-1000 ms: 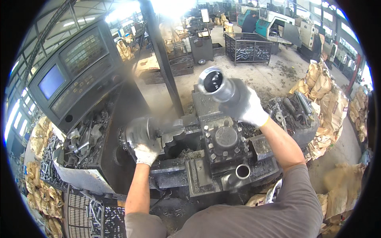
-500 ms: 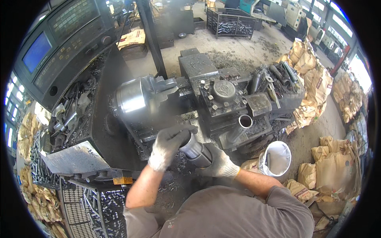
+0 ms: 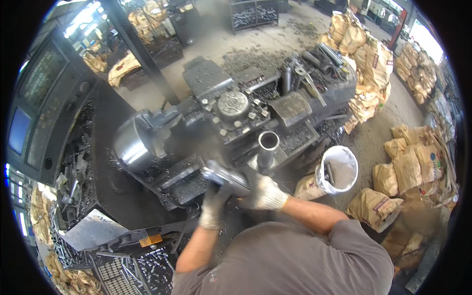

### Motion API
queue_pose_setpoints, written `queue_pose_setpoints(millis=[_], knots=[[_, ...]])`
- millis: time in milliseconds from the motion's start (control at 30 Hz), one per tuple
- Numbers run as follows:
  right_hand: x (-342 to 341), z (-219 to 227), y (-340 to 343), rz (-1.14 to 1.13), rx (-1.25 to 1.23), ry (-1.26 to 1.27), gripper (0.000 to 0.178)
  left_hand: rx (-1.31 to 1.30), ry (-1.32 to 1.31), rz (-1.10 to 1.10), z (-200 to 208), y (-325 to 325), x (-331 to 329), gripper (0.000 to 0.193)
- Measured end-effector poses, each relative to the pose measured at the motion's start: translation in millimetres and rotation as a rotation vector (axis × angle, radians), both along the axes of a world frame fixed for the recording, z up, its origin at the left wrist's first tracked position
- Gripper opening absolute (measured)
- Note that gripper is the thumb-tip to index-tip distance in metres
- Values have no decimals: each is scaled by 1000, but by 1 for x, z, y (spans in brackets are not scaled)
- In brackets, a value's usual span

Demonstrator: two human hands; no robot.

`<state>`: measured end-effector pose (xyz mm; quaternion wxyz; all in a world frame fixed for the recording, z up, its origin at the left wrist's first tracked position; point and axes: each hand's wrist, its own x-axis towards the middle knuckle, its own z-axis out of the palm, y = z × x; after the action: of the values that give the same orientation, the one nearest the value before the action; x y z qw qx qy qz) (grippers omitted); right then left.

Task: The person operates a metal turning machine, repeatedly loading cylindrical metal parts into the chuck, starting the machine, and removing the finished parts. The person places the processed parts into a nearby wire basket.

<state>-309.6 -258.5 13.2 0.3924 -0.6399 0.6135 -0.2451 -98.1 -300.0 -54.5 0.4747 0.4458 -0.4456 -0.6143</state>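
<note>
A shiny stepped metal cylinder point(image 3: 223, 176) lies tilted between my two hands, slightly blurred by motion. My gloved left hand point(image 3: 216, 200) is closed round its lower left side, and my gloved right hand point(image 3: 259, 189) grips its right end. Both gloves are dark over the fingers and white at the cuffs. Just beyond my right hand, an open-ended metal tube point(image 3: 268, 150) stands upright on the lathe's ledge. To the left is the lathe chuck point(image 3: 133, 146), holding no visible part. The square tool post point(image 3: 233, 107) with its bolts sits farther back.
A white-lined bucket point(image 3: 340, 166) with metal pieces inside stands right of the lathe. Paper sacks point(image 3: 413, 162) are heaped at the right. Wrenches and tubes point(image 3: 307, 81) lie on the lathe's far end. The control panel point(image 3: 42, 108) rises at left, above a box of scrap.
My head view has turned to the right. The cylinder has tipped flatter, and my left hand has shifted from its upper end to beneath it. My right hand keeps its grip.
</note>
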Motion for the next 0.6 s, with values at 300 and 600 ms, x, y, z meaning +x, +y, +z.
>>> queue_pose_setpoints(millis=[300, 600], knots=[[-9, -73, -30, 116, 476, 49, 54, 443, 490, 197, -22, 16, -31, 46], [-300, -83, 143, -332, 697, 214, 46, 448, 732, 138, -28, 21, 30, 57]])
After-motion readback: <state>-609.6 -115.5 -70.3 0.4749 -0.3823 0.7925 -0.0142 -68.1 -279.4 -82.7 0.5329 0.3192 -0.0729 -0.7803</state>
